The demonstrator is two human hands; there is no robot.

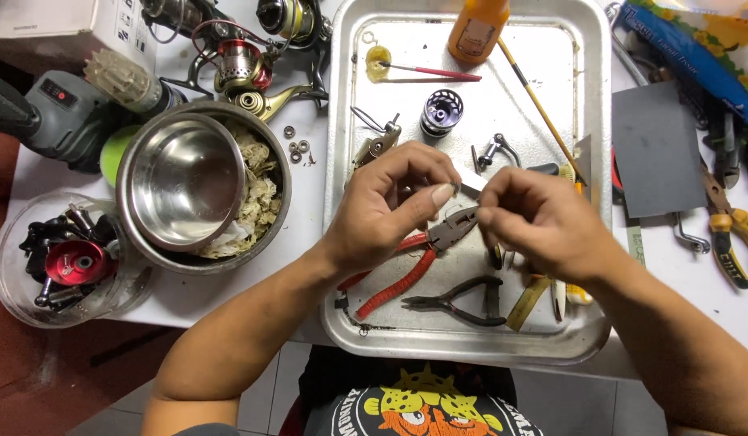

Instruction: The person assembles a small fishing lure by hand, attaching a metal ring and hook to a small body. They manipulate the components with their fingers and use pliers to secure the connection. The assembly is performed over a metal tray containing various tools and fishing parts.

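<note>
My left hand point(386, 206) and my right hand point(539, 222) meet over a metal tray point(580, 339), fingertips pinched together on a small metal part point(471, 186) held between them. Right under the hands lie red-handled pliers point(406, 270) and small black needle-nose pliers point(459, 303). Farther up the tray sit a dark reel spool point(441, 111), a metal reel piece point(376, 145), a small bent metal part point(491, 151) and an orange bottle point(476, 28).
Left of the tray stands a steel bowl point(180, 182) nested in a larger bowl of pale shreds point(261, 198). A clear tub of reel parts point(63, 262), fishing reels point(245, 69), small bearings point(297, 148), a grey sheet point(656, 149) and yellow-handled pliers point(733, 234) surround it.
</note>
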